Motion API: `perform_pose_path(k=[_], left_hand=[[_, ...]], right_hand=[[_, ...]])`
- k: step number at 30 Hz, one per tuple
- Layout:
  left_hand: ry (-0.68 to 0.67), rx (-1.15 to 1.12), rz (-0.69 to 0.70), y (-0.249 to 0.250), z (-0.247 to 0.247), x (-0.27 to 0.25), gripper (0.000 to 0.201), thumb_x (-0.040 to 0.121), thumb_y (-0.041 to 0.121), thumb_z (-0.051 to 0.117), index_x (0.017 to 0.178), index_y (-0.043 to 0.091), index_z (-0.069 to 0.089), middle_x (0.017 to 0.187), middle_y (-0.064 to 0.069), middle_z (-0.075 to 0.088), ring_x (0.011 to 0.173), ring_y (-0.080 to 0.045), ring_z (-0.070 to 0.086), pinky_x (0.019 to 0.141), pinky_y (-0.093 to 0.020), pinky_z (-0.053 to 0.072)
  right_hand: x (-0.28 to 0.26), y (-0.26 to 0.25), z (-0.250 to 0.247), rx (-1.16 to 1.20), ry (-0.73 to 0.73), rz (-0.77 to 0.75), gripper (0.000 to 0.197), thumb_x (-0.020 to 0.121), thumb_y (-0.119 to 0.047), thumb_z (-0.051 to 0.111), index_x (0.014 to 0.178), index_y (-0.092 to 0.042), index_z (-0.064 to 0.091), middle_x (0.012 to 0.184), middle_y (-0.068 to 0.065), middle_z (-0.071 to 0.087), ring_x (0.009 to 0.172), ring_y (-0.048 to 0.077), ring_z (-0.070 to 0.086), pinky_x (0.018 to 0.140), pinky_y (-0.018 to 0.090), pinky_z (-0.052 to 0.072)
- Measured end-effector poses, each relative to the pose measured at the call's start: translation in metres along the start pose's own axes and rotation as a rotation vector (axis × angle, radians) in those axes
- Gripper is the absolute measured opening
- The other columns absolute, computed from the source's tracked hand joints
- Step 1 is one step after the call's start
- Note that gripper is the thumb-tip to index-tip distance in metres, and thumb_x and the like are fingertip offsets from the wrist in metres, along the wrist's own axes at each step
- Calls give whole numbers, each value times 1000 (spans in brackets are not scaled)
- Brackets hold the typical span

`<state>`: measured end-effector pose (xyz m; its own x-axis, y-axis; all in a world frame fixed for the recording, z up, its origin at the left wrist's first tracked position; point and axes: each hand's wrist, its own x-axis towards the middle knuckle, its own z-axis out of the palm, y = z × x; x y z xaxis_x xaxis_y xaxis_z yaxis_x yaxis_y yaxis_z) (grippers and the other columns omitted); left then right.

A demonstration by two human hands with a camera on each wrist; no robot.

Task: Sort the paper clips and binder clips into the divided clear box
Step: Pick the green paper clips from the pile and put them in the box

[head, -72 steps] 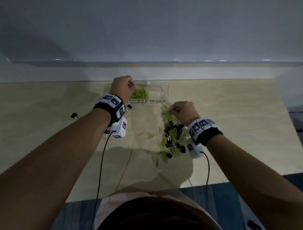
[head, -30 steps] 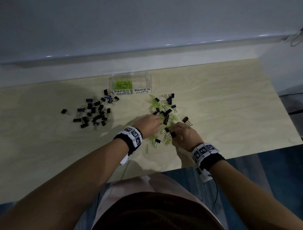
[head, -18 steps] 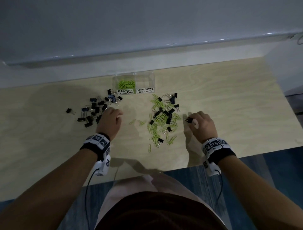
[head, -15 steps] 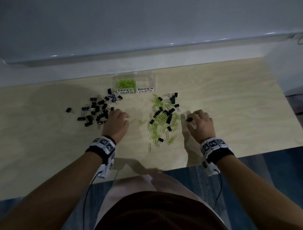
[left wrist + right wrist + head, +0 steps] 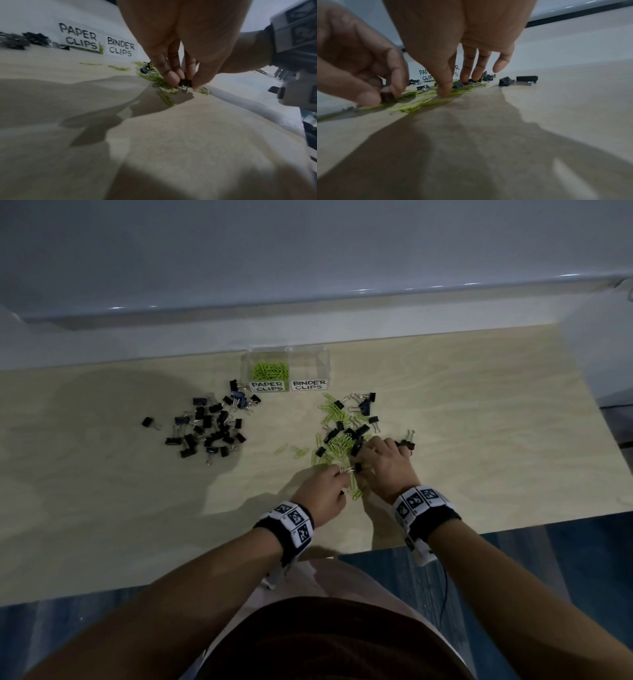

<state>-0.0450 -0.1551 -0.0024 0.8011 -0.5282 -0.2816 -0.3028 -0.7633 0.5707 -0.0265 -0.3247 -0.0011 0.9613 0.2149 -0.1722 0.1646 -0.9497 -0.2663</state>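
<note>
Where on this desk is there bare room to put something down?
Bare wood lies right of the mixed pile, out to the desk's right edge, and along the near edge left of the left hand. A narrower strip runs between the black binder clip pile and the mixed pile. It is crowded around both hands and before the clear box.

both moved in from the sides to the near edge of the mixed pile [image 5: 342,436]: left hand [image 5: 322,491] now pinching a black binder clip [image 5: 185,82], right hand [image 5: 385,465] beside it, fingertips [image 5: 442,93] on green paper clips [image 5: 412,106].
</note>
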Motion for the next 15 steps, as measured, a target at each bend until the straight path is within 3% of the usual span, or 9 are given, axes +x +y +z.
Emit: perform_pose_path(k=[2, 5, 7, 10, 13, 15], left_hand=[[73, -71, -3, -6, -8, -5, 18, 84, 13, 57, 101, 11, 60, 105, -2, 54, 87, -20, 54, 79, -35, 50], [227, -81, -89, -32, -35, -11, 15, 83, 16, 60, 98, 15, 60, 100, 6, 50, 85, -9, 48, 76, -22, 43], [304, -51, -184, -64, -57, -13, 16, 81, 12, 62, 96, 12, 61, 101, 0, 53, 84, -12, 50, 76, -25, 45], [299, 74, -313, -108, -80, -16, 21, 80, 10, 60, 101, 8, 59, 106, -10, 54, 96, -24, 53, 81, -31, 45], [267, 170, -261, -114, -85, -9, 26, 80, 12, 61, 105, 6, 60, 107, -14, 55, 102, -31, 50, 88, -40, 44], [254, 151, -152, -95, -79, 2, 24, 82, 13, 62, 105, 8, 62, 107, -10, 57, 102, -28, 49, 90, -41, 45]], right_hand=[[-2, 5, -1, 22, 30, 8, 24, 79, -21, 64, 102, -18, 60, 108, 4, 55, 99, 28, 51, 85, 44, 37], [-6, 28, -7, 53, 94, 154, 23, 84, -26, 57, 106, -19, 55, 109, -1, 51, 101, 19, 48, 93, 40, 38], [-8, 47, -11, 46, 157, 258, 25, 85, -26, 58, 108, -16, 55, 108, 5, 52, 100, 25, 50, 90, 44, 41], [-5, 63, -16, 18, 165, 360, 32, 83, -28, 62, 112, -14, 55, 112, 11, 51, 103, 33, 49, 89, 49, 40], [2, 51, -15, 19, 167, 286, 31, 82, -33, 62, 109, -18, 57, 110, 8, 52, 101, 29, 49, 89, 47, 40], [7, 33, -11, 41, 163, 202, 25, 83, -38, 61, 101, -21, 61, 106, 3, 53, 99, 24, 50, 89, 44, 39]])
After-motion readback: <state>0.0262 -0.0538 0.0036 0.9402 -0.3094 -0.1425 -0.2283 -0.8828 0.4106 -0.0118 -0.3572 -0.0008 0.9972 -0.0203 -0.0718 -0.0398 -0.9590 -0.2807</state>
